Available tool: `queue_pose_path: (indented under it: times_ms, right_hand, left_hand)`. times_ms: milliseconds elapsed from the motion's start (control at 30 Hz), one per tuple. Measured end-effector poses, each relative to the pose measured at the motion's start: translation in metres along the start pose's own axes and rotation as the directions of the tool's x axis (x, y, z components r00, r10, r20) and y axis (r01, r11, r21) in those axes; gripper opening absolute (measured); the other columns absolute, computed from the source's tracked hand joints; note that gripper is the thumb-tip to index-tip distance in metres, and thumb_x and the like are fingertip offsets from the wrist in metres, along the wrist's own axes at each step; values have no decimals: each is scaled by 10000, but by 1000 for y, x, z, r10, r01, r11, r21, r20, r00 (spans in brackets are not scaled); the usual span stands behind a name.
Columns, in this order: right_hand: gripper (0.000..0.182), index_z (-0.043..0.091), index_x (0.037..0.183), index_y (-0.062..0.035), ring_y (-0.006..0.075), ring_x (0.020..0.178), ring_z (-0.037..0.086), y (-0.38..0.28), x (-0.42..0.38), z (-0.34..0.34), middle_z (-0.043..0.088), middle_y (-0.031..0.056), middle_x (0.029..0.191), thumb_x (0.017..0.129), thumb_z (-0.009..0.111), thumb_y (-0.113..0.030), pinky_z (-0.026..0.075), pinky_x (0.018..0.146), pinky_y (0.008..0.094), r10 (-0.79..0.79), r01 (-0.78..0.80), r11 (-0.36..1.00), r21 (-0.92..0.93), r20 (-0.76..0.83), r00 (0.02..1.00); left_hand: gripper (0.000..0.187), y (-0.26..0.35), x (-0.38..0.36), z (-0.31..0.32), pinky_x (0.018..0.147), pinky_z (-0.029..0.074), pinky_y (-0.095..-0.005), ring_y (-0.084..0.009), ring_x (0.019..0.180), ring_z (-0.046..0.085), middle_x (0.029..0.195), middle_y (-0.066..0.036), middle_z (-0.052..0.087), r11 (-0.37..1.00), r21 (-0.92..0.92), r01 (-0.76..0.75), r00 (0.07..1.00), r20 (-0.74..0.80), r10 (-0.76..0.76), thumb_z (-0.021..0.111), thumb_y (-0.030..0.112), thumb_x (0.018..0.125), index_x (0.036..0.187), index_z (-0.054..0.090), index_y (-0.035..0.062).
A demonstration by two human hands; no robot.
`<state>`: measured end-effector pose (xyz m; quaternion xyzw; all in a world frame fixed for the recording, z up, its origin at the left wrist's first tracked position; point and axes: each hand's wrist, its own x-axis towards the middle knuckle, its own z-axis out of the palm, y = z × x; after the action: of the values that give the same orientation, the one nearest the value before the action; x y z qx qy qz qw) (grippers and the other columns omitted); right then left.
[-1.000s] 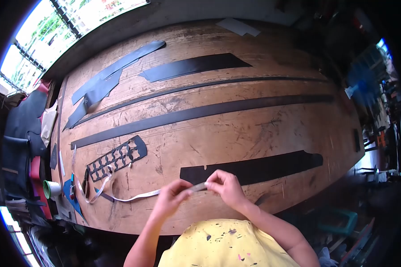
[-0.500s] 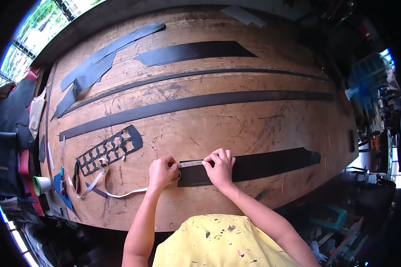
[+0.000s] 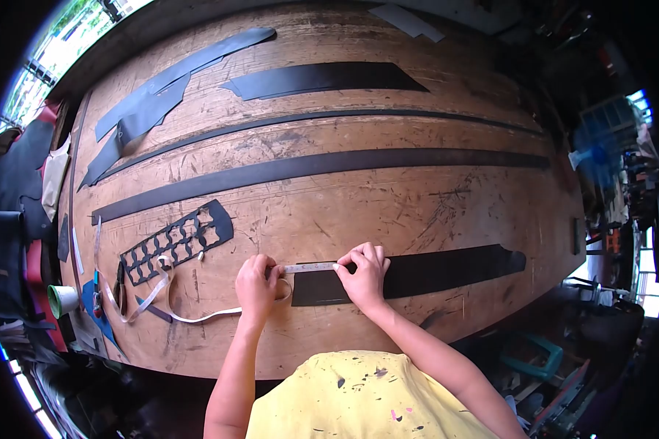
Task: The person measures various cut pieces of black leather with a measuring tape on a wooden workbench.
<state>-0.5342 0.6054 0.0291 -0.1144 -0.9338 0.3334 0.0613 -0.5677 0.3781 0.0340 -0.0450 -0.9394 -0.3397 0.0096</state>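
Note:
A white tape measure [image 3: 307,268] is stretched between my two hands over the left end of a black leather piece [image 3: 447,272]. My left hand [image 3: 256,284] pinches the tape just beyond the leather's left edge. From there the slack loops down and trails left across the table. My right hand [image 3: 364,272] pinches the tape's other end between thumb and finger, resting above the leather's upper edge. The rest of the leather extends right from under my right hand, tapering to a rounded end.
Long dark strips [image 3: 322,164] cross the wooden table [image 3: 388,208]. Leather offcuts [image 3: 329,82] lie at the back. A punched-out black scrap [image 3: 177,241] sits at left, near a blue-handled tool [image 3: 97,285] and a white-green cup [image 3: 63,300]. A teal stool [image 3: 538,357] stands below the right edge.
My left hand has shifted slightly left, and more of the tape shows between my hands. My right hand stays nearly in place. The whole view has moved a little.

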Motion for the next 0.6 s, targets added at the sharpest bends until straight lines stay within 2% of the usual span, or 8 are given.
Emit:
queue_pose_path:
  times_ms: [167, 600]
  right_hand:
    - [179, 669, 733, -157, 228, 1029, 510, 0, 1, 1, 560, -20, 955, 706, 844, -182, 372, 870, 421, 7, -7, 1000, -2, -9, 1000]
    - [135, 690, 766, -166, 220, 1003, 518, 5, -2, 1, 558, -29, 927, 724, 812, -128, 364, 850, 404, -56, 58, 998, 33, -51, 997]
  left_hand:
    - [166, -2, -10, 9, 706, 429, -419, -303, 786, 569, 813, -88, 578, 988, 87, -128, 977, -159, 141, 760, 124, 829, 836, 601, 80]
    - [134, -5, -14, 14, 720, 417, -407, -287, 798, 566, 822, -71, 576, 987, 74, -145, 964, -215, 158, 753, 141, 839, 861, 629, 96]
